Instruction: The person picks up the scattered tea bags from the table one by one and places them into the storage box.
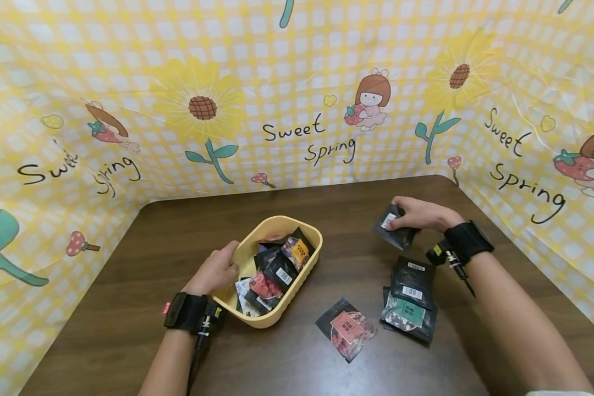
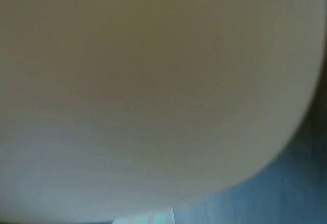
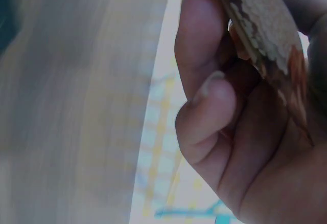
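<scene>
Right hand holds one packet; one basket sits nearby.
</scene>
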The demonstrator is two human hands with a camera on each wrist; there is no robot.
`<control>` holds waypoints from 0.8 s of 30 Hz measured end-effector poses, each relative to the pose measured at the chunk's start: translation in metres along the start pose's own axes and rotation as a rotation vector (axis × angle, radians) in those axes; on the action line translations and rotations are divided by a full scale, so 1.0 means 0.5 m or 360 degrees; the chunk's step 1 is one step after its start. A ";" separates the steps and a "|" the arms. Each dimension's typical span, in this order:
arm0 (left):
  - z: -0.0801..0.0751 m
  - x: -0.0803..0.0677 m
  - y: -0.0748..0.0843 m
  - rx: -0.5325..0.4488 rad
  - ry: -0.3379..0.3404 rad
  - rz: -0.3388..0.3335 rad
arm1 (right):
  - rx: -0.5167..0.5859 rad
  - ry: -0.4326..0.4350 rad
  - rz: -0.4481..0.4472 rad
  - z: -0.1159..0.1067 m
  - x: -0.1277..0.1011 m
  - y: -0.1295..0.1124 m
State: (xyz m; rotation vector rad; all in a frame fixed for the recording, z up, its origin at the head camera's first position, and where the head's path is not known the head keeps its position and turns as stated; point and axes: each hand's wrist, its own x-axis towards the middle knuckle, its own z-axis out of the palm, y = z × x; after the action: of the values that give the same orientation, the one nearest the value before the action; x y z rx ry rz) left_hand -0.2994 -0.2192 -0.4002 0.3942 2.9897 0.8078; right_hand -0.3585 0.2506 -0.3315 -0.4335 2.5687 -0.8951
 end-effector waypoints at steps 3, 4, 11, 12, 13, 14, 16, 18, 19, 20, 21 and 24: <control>0.000 0.001 0.001 -0.0002 -0.0003 -0.0008 | 0.0056 -0.0028 -0.0067 0.017 0.035 -0.036; 0.000 0.000 0.002 -0.0002 -0.0005 -0.0013 | 0.0066 -0.0039 -0.0090 0.023 0.045 -0.048; -0.004 0.000 0.003 -0.0009 -0.0029 -0.0039 | 0.0070 -0.0100 -0.0177 0.056 0.122 -0.147; -0.005 0.000 0.003 -0.0004 -0.0029 -0.0040 | 0.0084 -0.0111 -0.0187 0.061 0.132 -0.162; -0.006 0.000 0.002 0.0001 -0.0028 -0.0040 | 0.0091 -0.0119 -0.0195 0.067 0.142 -0.177; -0.007 -0.001 0.002 0.0003 -0.0028 -0.0041 | 0.0099 -0.0126 -0.0205 0.072 0.152 -0.191; -0.008 -0.001 0.002 0.0004 -0.0022 -0.0041 | 0.0109 -0.0145 -0.0228 0.084 0.171 -0.219; -0.009 -0.002 0.002 0.0003 -0.0020 -0.0039 | 0.0098 -0.0157 -0.0253 0.098 0.189 -0.242; -0.008 -0.003 0.002 0.0004 -0.0017 -0.0036 | 0.0085 -0.0162 -0.0267 0.105 0.198 -0.253; -0.007 -0.003 0.002 0.0003 -0.0014 -0.0030 | 0.0090 -0.0171 -0.0276 0.113 0.205 -0.263; -0.006 -0.003 0.002 0.0003 -0.0010 -0.0029 | 0.0094 -0.0184 -0.0285 0.120 0.211 -0.273; -0.001 -0.003 0.003 -0.0004 -0.0016 -0.0039 | 0.0112 -0.0220 -0.0300 0.144 0.228 -0.298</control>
State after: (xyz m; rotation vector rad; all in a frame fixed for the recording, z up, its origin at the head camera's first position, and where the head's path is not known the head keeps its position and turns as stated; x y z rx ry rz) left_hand -0.2975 -0.2185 -0.3989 0.3599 2.9778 0.8052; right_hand -0.4022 0.0553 -0.3164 -0.7005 2.3923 -0.9802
